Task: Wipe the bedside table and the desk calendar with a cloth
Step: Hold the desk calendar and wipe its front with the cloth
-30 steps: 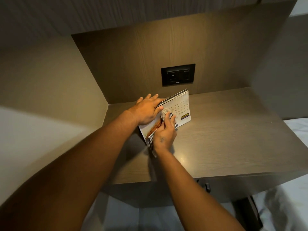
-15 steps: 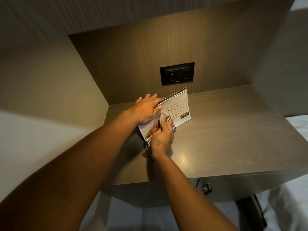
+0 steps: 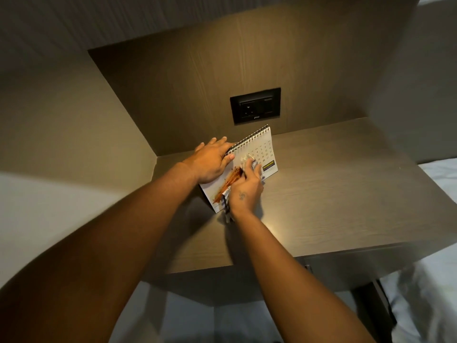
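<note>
The desk calendar [image 3: 257, 157] stands tilted on the desk [image 3: 346, 194], toward its back left corner, spiral edge up and the printed page facing me. My right hand [image 3: 244, 191] is closed around a bunched cloth [image 3: 226, 201] and presses it against the lower middle of that page, the fingers curled over the wad. My left hand [image 3: 210, 160] lies spread and flat across the top left of the calendar, thumb on the page, steadying it rather than gripping. I judge I am in the calendar-wiping step, and whether the desk itself is done I cannot tell. Next, the cloth needs to sweep right across the date grid while my left hand braces the stand so it does not fold or slide. Behind, a dark wall socket [image 3: 256, 105] sits above the calendar; white bedding [image 3: 435, 174] lies at the right. Nothing else stands on the desk.
</note>
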A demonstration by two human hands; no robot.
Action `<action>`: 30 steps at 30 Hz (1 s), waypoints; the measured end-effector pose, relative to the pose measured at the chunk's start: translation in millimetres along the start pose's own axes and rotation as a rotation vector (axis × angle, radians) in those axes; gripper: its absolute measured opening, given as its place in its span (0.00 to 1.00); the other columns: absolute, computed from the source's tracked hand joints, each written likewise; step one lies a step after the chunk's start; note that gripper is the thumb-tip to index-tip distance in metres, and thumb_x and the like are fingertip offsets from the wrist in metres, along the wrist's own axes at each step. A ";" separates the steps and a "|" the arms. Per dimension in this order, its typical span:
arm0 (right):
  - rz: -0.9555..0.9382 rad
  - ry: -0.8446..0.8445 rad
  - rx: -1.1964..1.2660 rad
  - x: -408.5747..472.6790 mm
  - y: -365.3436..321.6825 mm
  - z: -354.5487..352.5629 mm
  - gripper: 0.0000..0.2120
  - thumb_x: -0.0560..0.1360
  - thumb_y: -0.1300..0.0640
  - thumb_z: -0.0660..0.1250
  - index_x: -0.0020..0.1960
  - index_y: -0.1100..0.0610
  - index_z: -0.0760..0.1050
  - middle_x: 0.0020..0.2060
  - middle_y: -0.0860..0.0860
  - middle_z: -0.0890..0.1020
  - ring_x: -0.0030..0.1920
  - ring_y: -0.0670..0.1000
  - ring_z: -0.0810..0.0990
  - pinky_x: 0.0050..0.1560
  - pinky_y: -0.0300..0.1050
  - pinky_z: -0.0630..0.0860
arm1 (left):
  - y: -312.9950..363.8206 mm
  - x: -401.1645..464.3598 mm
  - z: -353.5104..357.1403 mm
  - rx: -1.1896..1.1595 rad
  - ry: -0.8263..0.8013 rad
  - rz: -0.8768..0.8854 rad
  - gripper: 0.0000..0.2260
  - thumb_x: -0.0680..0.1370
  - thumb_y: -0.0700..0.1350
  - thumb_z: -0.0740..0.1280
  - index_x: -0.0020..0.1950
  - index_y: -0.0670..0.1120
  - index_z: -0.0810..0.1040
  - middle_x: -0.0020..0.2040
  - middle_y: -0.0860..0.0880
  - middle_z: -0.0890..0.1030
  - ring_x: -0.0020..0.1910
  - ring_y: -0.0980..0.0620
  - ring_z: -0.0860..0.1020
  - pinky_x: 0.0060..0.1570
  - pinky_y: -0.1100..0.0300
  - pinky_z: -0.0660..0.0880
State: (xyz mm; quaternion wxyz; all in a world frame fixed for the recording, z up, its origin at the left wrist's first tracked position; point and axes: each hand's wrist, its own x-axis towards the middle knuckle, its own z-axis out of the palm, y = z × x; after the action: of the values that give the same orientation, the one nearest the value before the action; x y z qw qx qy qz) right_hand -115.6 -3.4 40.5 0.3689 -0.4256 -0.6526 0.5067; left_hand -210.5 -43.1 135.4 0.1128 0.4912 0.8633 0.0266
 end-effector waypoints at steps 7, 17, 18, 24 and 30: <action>0.086 0.025 0.071 -4.0 8.3 0.9 0.22 0.81 0.65 0.57 0.73 0.54 0.67 0.76 0.56 0.62 0.76 0.57 0.57 0.68 0.43 0.53 | 1.9 0.2 1.3 0.003 -0.002 0.003 0.24 0.85 0.56 0.52 0.80 0.51 0.56 0.83 0.46 0.54 0.81 0.43 0.50 0.78 0.39 0.48; 0.064 0.079 0.073 3.0 8.2 1.6 0.22 0.80 0.66 0.58 0.73 0.55 0.68 0.76 0.56 0.63 0.76 0.59 0.57 0.65 0.33 0.51 | 1.7 -0.6 1.6 0.002 0.003 0.018 0.24 0.85 0.56 0.52 0.80 0.51 0.57 0.82 0.45 0.55 0.81 0.42 0.51 0.78 0.39 0.49; 0.121 0.077 0.074 0.5 12.0 -1.1 0.22 0.81 0.66 0.57 0.73 0.54 0.67 0.76 0.55 0.63 0.76 0.58 0.59 0.67 0.39 0.56 | 1.6 -0.6 1.7 -0.002 0.001 0.020 0.24 0.85 0.56 0.53 0.80 0.52 0.57 0.82 0.45 0.55 0.81 0.42 0.51 0.78 0.39 0.49; 0.062 0.057 0.190 -19.8 -8.0 18.5 0.20 0.80 0.65 0.59 0.72 0.58 0.69 0.75 0.57 0.65 0.75 0.59 0.58 0.64 0.28 0.50 | -0.2 -1.0 0.0 -0.021 0.002 0.039 0.24 0.85 0.56 0.53 0.80 0.51 0.57 0.82 0.45 0.55 0.81 0.42 0.52 0.78 0.38 0.50; 0.194 0.094 0.239 -8.2 -7.8 10.9 0.20 0.81 0.63 0.57 0.73 0.58 0.68 0.76 0.56 0.63 0.76 0.58 0.58 0.67 0.38 0.54 | 2.6 -1.5 -0.5 -0.036 0.003 0.031 0.23 0.85 0.54 0.54 0.80 0.52 0.58 0.82 0.45 0.56 0.81 0.42 0.52 0.78 0.39 0.50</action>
State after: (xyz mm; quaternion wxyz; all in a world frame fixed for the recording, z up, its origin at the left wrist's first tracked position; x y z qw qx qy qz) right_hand -124.0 -15.8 45.4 0.3966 -0.4628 -0.5255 0.5936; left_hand -207.8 -43.0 136.5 0.1197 0.5025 0.8551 0.0447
